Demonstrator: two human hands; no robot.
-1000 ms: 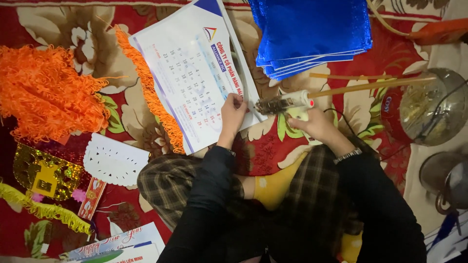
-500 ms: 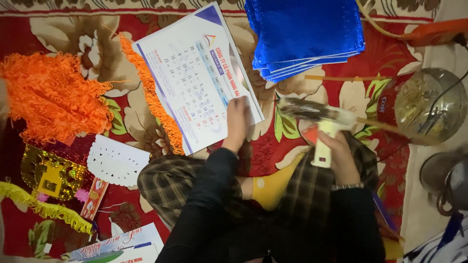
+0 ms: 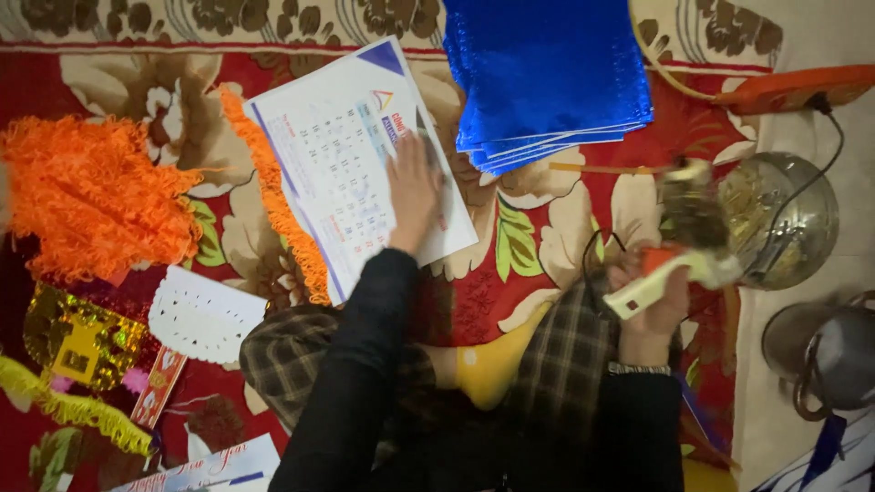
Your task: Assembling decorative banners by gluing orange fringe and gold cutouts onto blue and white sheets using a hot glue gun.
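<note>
While the floral rug (image 3: 547, 246) bears the blue foil stack (image 3: 547, 73), the left hand (image 3: 412, 191) lies flat, fingers spread, pinning the calendar sheet (image 3: 346, 164) steady; the right hand (image 3: 652, 305) grips a glue gun (image 3: 679, 264), lifted clear beside it.

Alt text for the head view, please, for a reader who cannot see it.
Seen from above, the left hand presses flat on a white calendar sheet edged with orange fringe, while the right hand holds up a glue gun, blurred. A blue foil stack and a heap of orange fringe lie on the red floral rug.
</note>
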